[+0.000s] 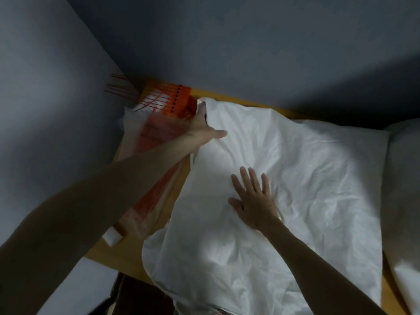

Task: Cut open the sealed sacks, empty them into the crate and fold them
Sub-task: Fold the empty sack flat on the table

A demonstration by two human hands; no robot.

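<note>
A large white sack [306, 178] lies spread and wrinkled across the yellow table [177, 185]. My left hand [202, 130] reaches to its far left corner; the thumb lies on top and the fingers are hidden under the sack's edge, gripping it. My right hand [254, 198] rests flat on the middle of the sack with fingers spread straight. A second white sack [404, 178] lies at the right edge, partly out of view.
A clear plastic bag with orange and red printing [156, 133] lies along the table's left side under my left arm. Red cable ties [120, 89] stick up in the far left corner. A small white block [111, 237] sits near the table's front left. Grey walls close in behind and left.
</note>
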